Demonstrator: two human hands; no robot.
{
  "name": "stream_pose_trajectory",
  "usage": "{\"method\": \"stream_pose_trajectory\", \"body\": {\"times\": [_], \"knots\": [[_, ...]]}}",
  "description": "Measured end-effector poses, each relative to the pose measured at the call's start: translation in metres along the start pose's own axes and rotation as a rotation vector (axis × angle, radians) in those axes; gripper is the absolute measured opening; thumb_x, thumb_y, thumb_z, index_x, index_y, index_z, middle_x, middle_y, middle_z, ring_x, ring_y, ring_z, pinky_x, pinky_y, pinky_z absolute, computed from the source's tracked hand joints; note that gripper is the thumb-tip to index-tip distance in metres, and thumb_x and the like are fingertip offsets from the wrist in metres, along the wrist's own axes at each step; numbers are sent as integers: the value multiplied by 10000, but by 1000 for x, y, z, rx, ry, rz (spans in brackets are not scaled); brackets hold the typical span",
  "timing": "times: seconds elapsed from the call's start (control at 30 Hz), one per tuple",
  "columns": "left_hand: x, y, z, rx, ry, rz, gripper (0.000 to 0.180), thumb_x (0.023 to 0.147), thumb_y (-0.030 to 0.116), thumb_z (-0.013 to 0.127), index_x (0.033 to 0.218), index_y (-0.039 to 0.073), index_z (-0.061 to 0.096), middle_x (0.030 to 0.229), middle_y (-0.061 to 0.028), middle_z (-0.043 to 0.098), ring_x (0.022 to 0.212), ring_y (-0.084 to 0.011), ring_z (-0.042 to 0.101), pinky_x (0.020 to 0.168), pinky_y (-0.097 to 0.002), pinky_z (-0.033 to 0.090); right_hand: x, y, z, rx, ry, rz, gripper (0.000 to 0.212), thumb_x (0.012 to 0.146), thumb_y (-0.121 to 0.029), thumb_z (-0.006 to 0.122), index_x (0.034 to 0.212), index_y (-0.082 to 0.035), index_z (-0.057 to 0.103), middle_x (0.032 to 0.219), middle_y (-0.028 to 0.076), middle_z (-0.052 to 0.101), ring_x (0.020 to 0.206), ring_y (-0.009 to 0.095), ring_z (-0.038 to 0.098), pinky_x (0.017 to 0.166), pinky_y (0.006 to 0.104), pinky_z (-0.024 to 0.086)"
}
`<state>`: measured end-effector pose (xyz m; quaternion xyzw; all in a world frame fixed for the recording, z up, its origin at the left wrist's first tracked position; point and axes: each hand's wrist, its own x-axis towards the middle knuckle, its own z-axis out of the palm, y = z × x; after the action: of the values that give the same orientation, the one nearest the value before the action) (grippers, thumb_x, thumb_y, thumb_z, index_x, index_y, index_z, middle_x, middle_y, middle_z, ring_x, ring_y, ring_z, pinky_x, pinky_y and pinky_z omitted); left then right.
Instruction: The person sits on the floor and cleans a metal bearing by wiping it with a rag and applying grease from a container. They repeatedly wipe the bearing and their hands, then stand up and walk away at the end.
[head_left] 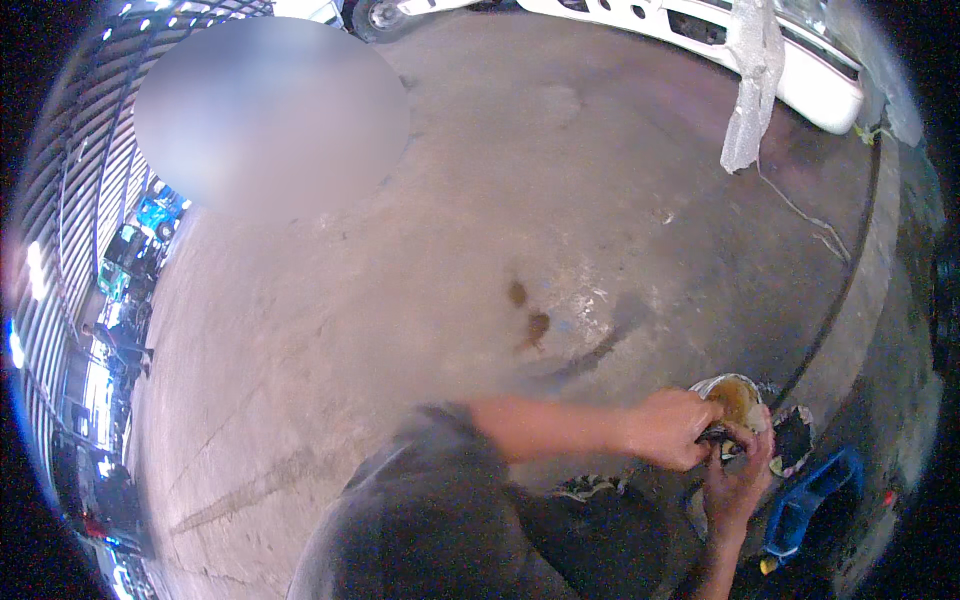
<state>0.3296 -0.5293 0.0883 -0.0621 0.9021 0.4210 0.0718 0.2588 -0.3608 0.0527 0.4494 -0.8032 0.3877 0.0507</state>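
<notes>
At the lower right, a round, light-rimmed tub point(712, 383) with a tan-brown inside stands just beyond my hands. My left hand point(672, 428) reaches across from the left with its fingers curled in at the tub's near side. Close against it, my right hand point(738, 478) comes up from below, its fingers and thumb bent together. A small dark and yellowish patch point(731, 450) shows between the fingers, too small to name. Whatever either hand pinches is hidden by the fingers.
A blue plastic, trough-shaped object point(815, 502) lies right of my right hand, near crumpled dark-and-white scraps point(795, 440). Brown wet spots point(537, 328) mark the concrete floor. A white vehicle bumper point(815, 85), wrapped in grey film, stands far right. A person point(118, 342) is far left.
</notes>
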Motion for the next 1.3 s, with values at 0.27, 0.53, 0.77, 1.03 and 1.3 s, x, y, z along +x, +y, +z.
{"method": "stream_pose_trajectory", "body": {"times": [0.27, 0.53, 0.77, 1.03, 1.3], "knots": [[22, 12, -1, -282, 43, -46, 389, 798, 202, 521, 1116, -19, 537, 881, -271, 628, 801, -420, 630, 734, -490, 502, 19, -11, -33, 436, 248, 325, 527, 878, -123, 616, 1346, -46, 387, 1261, 135, 519, 1038, 271, 579, 865, 356, 487], [6, 50, -15, -724, 113, -410, 291, 827, 162, 490, 1080, 64, 595, 879, -40, 606, 693, -146, 585, 517, -278, 491, 11, -27, -47, 614, 197, 245, 604, 975, -525, 286, 1246, -37, 518, 1250, 144, 512, 1206, 283, 460, 1042, 420, 321], [1, 32, -2, -308, 341, -97, 239, 789, 127, 490, 970, 16, 600, 813, -63, 610, 738, -180, 587, 657, -322, 489, 3, -31, -44, 99, 175, 40, 731, 900, -675, 282, 1319, -124, 518, 1315, 191, 493, 1177, 386, 489, 1003, 477, 356], [33, 75, -3, -282, 281, 0, 285, 798, 119, 524, 1060, 27, 590, 939, -109, 631, 863, -250, 606, 812, -340, 484, 3, -15, -67, -521, 278, 125, 663, 823, -665, 457, 1222, -155, 603, 1295, 151, 516, 1105, 354, 515, 918, 483, 388], [127, 26, 40, -1088, -551, 72, 581, 884, 429, 557, 1324, 67, 443, 1306, -138, 480, 1176, -291, 496, 961, -409, 441, -20, -23, -101, 1130, 676, 0, 682, 972, -556, 191, 1270, -39, 520, 1232, 100, 539, 1173, 224, 472, 1051, 368, 315]]}}
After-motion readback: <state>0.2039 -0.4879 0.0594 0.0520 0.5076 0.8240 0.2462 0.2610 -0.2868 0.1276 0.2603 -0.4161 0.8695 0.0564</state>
